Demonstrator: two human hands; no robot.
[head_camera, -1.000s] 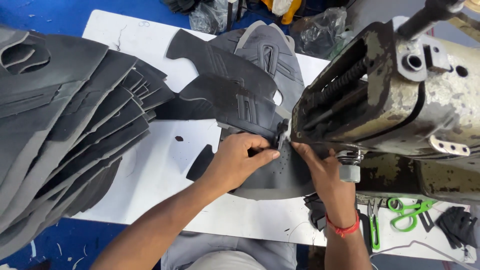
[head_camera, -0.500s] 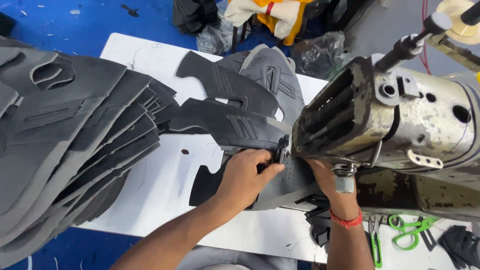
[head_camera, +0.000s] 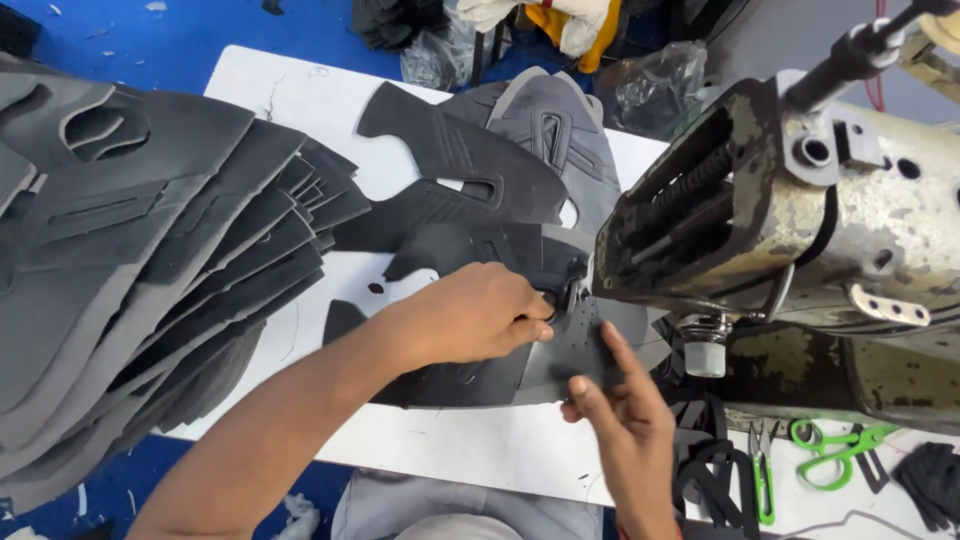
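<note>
**Right hand comes off the work as the left pins it at the needle**

At the sewing machine (head_camera: 800, 230), my left hand (head_camera: 470, 315) lies flat on the dark grey shoe-upper panel (head_camera: 470, 370), fingers curled down and pressing the piece against the white table (head_camera: 300, 100) right at the foot of the machine's head. It presses rather than pinches; nothing is closed inside the fist.

My right hand (head_camera: 625, 420) has changed. A moment ago it was tucked under the machine head, pressing on the panel beside the left. Now it has drawn back toward me, just in front of the machine, fingers spread and one fingertip only grazing the panel's perforated near edge. It is open and holds nothing.

The panel itself has barely shifted: it sits under the machine's foot, its far end running away from the machine toward a second black cut piece (head_camera: 450, 165) and a lighter grey one (head_camera: 560, 130) beyond it. I judge from this that the piece is now guided by one hand alone.

Well to the left of the machine rises a fanned stack of grey cut pieces (head_camera: 130, 250). Below the machine's arm lie green-handled scissors (head_camera: 830, 455) and small green thread snips (head_camera: 762, 470), untouched.
</note>
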